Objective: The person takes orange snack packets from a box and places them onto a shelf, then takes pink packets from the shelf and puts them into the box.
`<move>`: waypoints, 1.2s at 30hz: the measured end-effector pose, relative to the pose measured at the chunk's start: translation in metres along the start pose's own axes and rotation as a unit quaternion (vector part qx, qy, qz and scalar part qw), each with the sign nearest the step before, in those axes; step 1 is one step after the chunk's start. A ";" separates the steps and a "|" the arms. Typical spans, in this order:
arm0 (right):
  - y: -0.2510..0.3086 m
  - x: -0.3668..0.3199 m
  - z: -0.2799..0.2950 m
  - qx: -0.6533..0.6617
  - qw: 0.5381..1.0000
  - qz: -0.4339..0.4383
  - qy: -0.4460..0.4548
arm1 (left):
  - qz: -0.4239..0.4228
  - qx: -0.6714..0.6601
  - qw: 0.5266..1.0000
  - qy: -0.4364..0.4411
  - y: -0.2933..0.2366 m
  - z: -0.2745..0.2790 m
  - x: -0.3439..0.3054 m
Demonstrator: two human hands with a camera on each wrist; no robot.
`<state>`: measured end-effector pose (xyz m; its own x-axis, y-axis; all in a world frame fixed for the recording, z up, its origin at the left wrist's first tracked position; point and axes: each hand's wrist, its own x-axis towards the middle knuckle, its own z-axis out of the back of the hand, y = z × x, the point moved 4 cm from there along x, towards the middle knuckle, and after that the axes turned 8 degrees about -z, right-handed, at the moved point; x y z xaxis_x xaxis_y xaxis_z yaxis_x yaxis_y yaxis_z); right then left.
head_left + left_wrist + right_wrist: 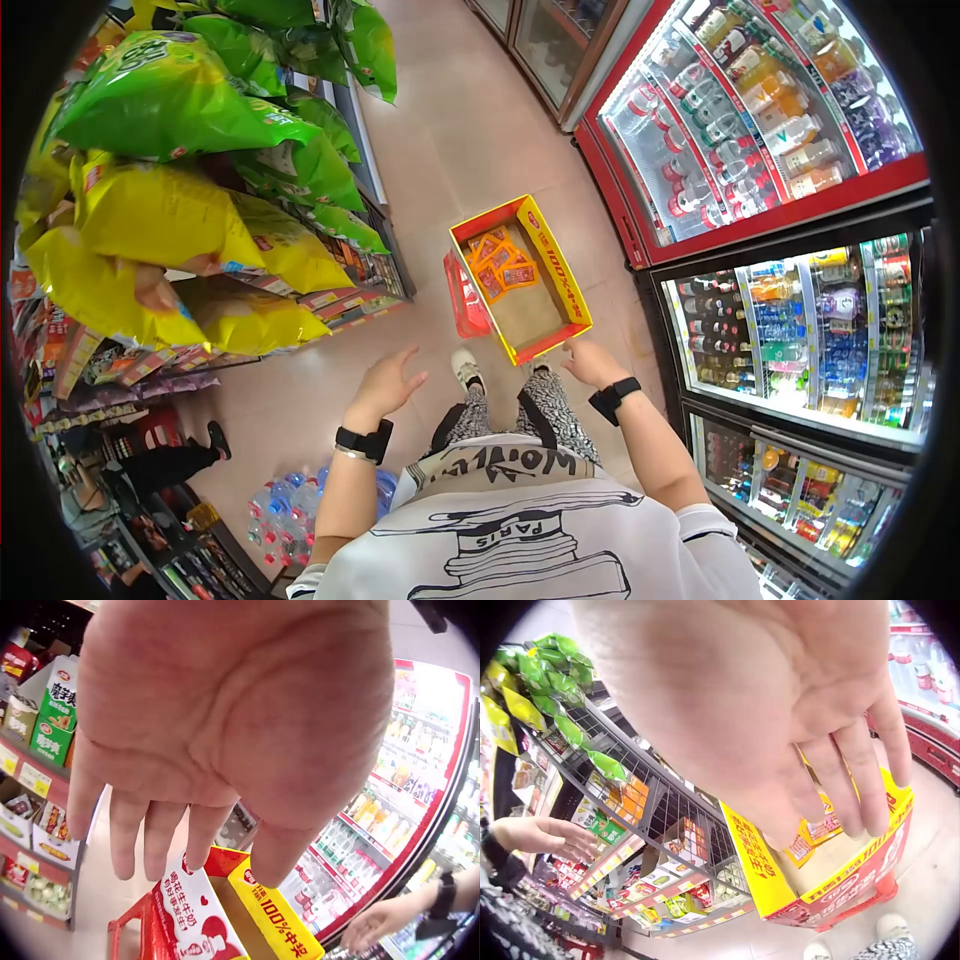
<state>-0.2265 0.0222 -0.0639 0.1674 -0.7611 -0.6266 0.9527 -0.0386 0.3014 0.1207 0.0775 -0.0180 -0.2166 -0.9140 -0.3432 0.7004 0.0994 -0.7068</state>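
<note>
A yellow and red open-topped box (560, 270) stands on a red stool (466, 300) in the aisle, with several orange packets (503, 265) gathered at one end inside it. My left hand (388, 385) is in the air to the left of the box's near end, fingers extended and holding nothing. Close to the box's near right corner is my right hand (594, 364), its fingers relaxed and empty; I cannot tell if it touches the box. In the left wrist view the left palm (232, 712) faces the camera above the box (274, 907).
Green and yellow snack bags (170, 100) hang over shelves on the left. Lit drink fridges (800, 330) line the right side. Packs of bottles (290, 510) stand on the floor behind my left arm. Another person's leg (180, 465) shows at the lower left.
</note>
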 end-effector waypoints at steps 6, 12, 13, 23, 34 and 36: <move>0.004 0.065 0.014 -0.065 0.995 0.062 0.041 | 0.053 -0.030 0.998 -0.006 -0.006 -0.027 -0.004; 0.007 0.144 0.005 -0.022 0.975 0.219 0.022 | 0.166 -0.059 0.984 -0.037 -0.027 -0.070 0.012; 0.007 0.162 0.000 -0.020 0.974 0.224 0.026 | 0.172 -0.057 0.983 -0.039 -0.032 -0.079 0.019; 0.024 0.276 -0.054 -0.179 0.968 0.174 0.019 | 0.160 -0.162 0.972 -0.063 -0.058 -0.148 0.099; 0.012 0.318 -0.118 -0.303 0.905 0.227 -0.196 | 0.166 -0.267 0.941 -0.127 -0.037 -0.189 0.130; 0.004 0.319 -0.126 -0.294 0.926 0.192 -0.139 | 0.176 -0.296 0.928 -0.143 -0.033 -0.193 0.127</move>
<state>-0.1378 -0.1393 -0.3533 0.5281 -0.7864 -0.3203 0.8240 0.5657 -0.0304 -0.0607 0.0340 -0.1577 0.2028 -0.8428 -0.4985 0.1794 0.5325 -0.8272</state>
